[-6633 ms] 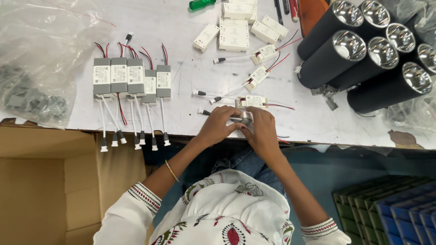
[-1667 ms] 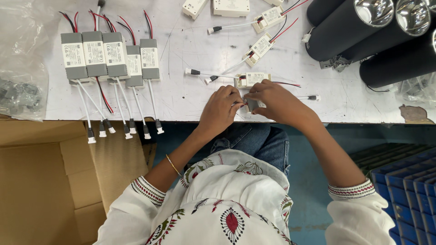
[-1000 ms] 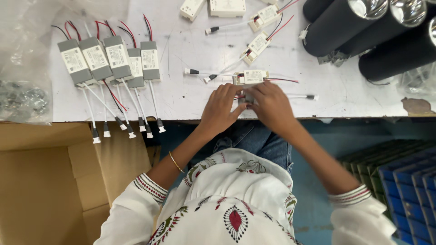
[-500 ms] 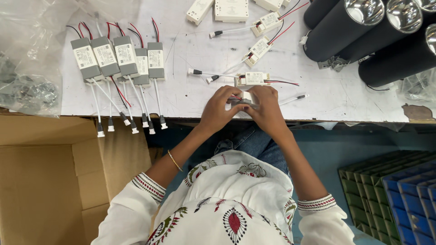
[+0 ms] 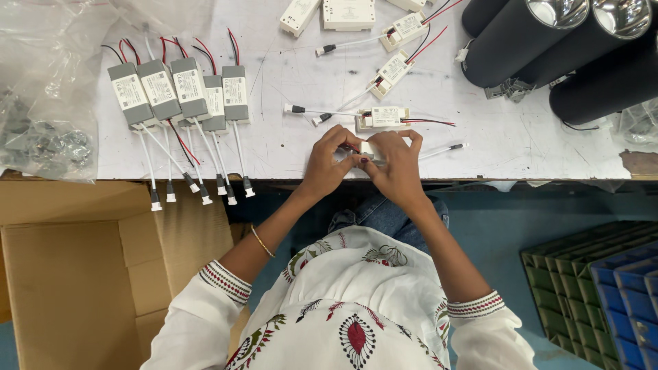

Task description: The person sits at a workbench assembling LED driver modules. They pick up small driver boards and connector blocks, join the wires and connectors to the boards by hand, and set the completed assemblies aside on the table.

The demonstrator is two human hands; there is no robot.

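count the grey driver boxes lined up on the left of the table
5 grey rectangular driver boxes sit in a slanted row at the table's left. The fourth lies partly under its neighbours; more could be hidden beneath.

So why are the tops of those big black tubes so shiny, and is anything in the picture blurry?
Head view: the black tubes have mirror-like ends that catch the light as bright glare. The white table is lit evenly, with soft shadows. The left hand, right hand and small white part look sharp, not blurred.
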